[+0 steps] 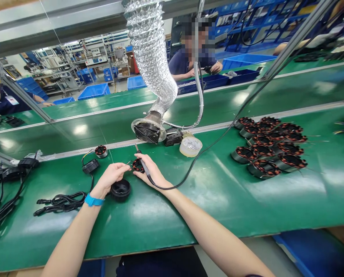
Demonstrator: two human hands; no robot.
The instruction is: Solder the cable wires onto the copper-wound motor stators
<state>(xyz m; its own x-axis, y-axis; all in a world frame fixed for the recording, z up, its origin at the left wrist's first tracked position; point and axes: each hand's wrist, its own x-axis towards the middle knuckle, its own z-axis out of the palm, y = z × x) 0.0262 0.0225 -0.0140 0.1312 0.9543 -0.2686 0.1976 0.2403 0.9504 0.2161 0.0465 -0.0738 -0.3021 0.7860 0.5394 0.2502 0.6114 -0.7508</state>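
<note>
My right hand (151,172) is closed around a soldering iron (144,167), its tip pointing up and away toward the fume hood. The thumb and fingers of that hand also surround a small motor stator (137,165) with copper windings. My left hand (113,177), wearing a blue wrist strap (93,200), pinches a thin wire (128,163) at the stator's left side. A fine strand hangs from above down to this hand. Just below the fingers sits a round black housing (120,190), open side up. Another stator (101,151) stands farther back, beside a black cap (90,166) with a cable.
A fume hood (147,131) on a foil duct hangs behind my hands. Right of it lies a roll of tape (190,146). Several stators (264,168) are grouped at right; coiled black cables (62,202) lie left. Co-workers sit across the bench. The iron's cord crosses rightward.
</note>
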